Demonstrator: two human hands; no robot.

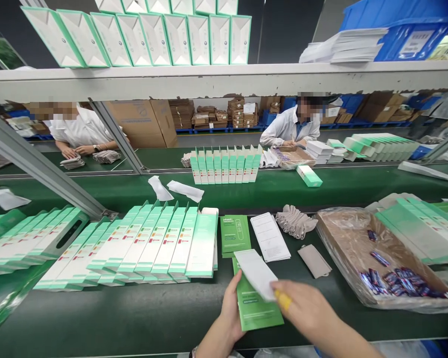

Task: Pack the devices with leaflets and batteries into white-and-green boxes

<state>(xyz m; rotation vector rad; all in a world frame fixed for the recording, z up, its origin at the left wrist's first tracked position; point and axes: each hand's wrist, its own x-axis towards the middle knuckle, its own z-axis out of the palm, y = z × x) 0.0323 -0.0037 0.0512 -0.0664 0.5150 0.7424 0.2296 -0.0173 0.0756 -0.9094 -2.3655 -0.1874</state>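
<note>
A person's left hand (231, 308), at the lower centre of the view, grasps a green booklet (259, 312) by its left edge, thumb on top; the right hand (306, 303), blurred, with yellow wrapping (282, 300) on a finger, pinches the lower right end of a folded white leaflet (256, 271); the leaflet slants across the upper part of the booklet, though whether the two touch is hard to tell.

Taking that booklet as the clock's centre, over a dark green tabletop (149, 318): at 11 o'clock, just beyond it, lie more green booklets (235, 231); at 12 o'clock, printed white sheets (271, 238); at 1 o'clock, a bundle of grey cloth (295, 222); at 2 o'clock, a flat grey pouch (314, 261); towards 3 o'clock, a plastic-lined cardboard tray (339, 238) with shiny batteries (405, 283) heaped in its near end; at 10 o'clock, a leaning row of white and green boxes (164, 243).

Farther off at 11 o'clock stands another row of cartons (224, 166); beyond, a co-worker in white (291, 127) bends over papers near 12 o'clock, and a second co-worker (78, 129) sits at 10 o'clock, hands on folded cloth (72, 161).
</note>
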